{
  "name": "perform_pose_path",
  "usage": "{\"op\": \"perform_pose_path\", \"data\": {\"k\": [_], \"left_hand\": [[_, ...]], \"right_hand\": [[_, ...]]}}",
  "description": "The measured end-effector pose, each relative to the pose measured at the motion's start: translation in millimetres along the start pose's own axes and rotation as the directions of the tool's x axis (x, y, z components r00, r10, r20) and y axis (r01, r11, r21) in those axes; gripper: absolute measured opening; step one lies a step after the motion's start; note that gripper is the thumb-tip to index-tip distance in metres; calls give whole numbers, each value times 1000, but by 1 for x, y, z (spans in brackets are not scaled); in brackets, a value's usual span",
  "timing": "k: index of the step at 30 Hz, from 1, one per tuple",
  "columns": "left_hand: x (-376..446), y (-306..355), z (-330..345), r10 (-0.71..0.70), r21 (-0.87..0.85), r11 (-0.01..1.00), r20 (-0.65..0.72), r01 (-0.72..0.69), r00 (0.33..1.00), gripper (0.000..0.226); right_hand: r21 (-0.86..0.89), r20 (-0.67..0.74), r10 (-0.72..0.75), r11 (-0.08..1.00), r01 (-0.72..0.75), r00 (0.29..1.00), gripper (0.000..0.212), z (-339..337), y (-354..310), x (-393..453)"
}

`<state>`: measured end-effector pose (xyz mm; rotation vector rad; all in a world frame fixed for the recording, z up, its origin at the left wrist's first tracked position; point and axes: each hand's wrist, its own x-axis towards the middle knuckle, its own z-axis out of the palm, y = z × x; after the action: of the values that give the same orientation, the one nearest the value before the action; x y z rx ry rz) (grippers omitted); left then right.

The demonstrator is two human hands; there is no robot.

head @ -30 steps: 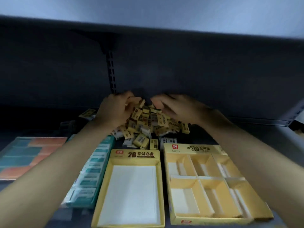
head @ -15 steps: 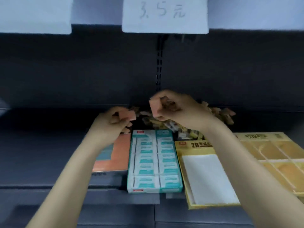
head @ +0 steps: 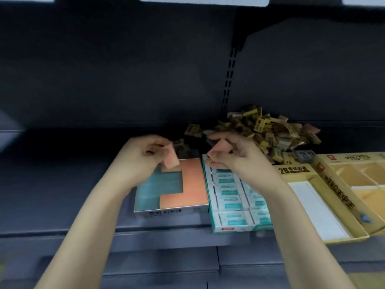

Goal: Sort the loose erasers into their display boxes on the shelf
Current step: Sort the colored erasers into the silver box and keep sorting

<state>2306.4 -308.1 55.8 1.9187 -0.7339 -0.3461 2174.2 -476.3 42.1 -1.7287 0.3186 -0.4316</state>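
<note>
Hands at the placing step: the left hand pinches one pink eraser between thumb and curled fingers, its lower edge just above the far end of the pink-and-teal display box; the right hand pinches a second pink eraser in the same manner, held above the far end of the neighbouring teal box of wrapped white erasers. The pink-and-teal box shows a stepped gap in its pink layer at the far left, with teal beneath, and this appears to be the slot intended for the left eraser. The next move would call for lowering that eraser flat and square into the gap, then carrying the right-hand one leftward across the box edge to lie beside it. Behind both hands lies the loose pile of erasers, mostly yellow-wrapped with a few pink, so the sort is judged far from finished. To the right on the shelf stand a yellow 2B box with a bare white floor and a yellow divided box whose compartments appear unfilled.
</note>
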Motion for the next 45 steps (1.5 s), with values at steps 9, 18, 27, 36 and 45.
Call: {"op": "perform_pose_path", "data": {"k": [9,18,27,36,45], "left_hand": [[2,-18,-26,-57,124,992,171,36,984,42],[0,-26,-32,-53,110,994,241,27,969,42],[-6,-30,-40,-19,9,1000,211,17,977,43],[-14,-34,-48,-66,-30,997,152,72,986,41],[-20,-38,-57,-131,-48,989,117,137,984,27]], "right_hand": [[-500,-150,-70,866,-14,986,7,16,0,-1],[-591,-129,-49,806,-37,990,14,20,2,-2],[-645,26,4,764,14,1000,8,43,-20,16],[-751,244,202,658,53,949,13,69,-29,43],[-836,277,150,524,161,949,13,74,-25,55]]}}
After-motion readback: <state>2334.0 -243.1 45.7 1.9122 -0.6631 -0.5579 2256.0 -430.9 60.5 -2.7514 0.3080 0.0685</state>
